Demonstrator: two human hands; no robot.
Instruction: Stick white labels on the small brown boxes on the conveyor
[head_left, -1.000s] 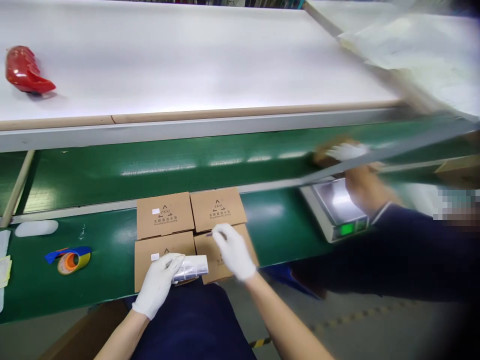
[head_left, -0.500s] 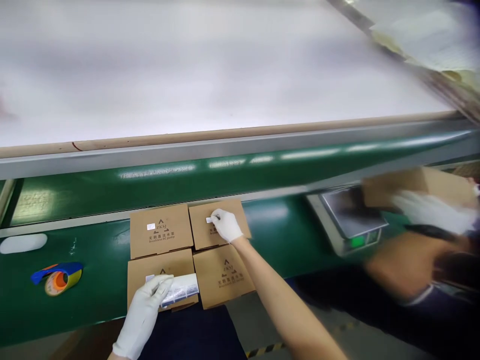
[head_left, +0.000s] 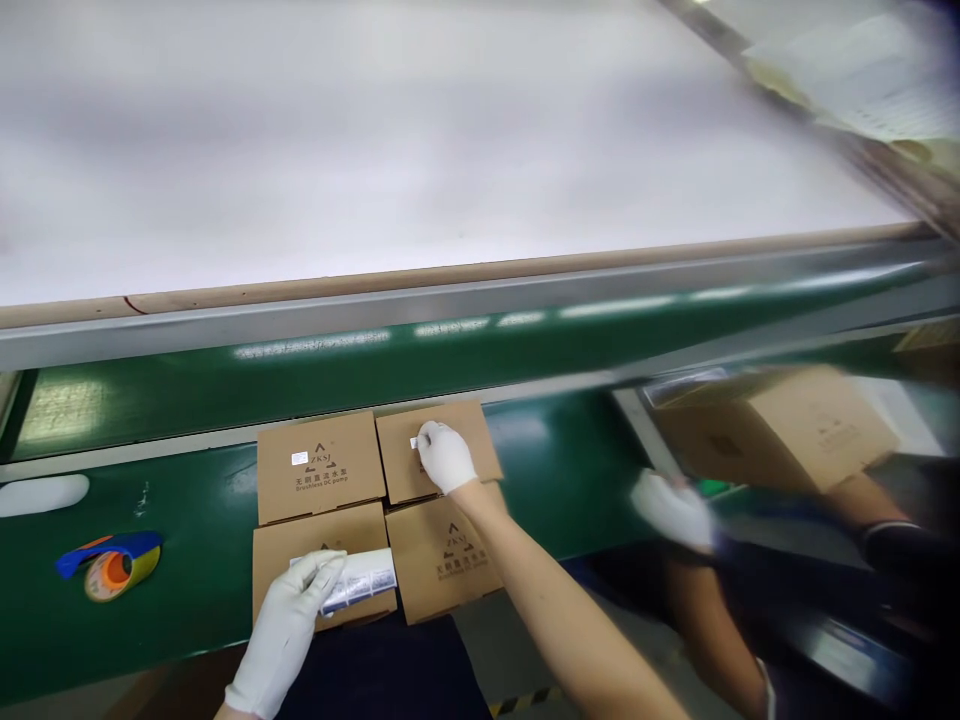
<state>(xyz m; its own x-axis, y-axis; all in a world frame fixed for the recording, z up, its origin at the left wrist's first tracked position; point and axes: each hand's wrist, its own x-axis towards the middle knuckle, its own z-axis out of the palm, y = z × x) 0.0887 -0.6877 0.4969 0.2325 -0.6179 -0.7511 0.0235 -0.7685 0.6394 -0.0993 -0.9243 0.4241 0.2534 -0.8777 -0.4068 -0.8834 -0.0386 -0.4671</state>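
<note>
Now the right hand (head_left: 448, 460) covers more label (head_left: 414, 443), grip unclear; left hand (head_left: 283, 628) holds label sheet (head_left: 367, 577).

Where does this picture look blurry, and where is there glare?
Head view: a co-worker's gloved hand and the lifted carton at the right are smeared, perhaps by motion; head view: white streaks of glare lie along the far green strip; head view: the far left box is sharper, its "ZKSJ" readable.

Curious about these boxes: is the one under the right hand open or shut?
Shut: the box shows a flat top, no raised flaps.
</note>
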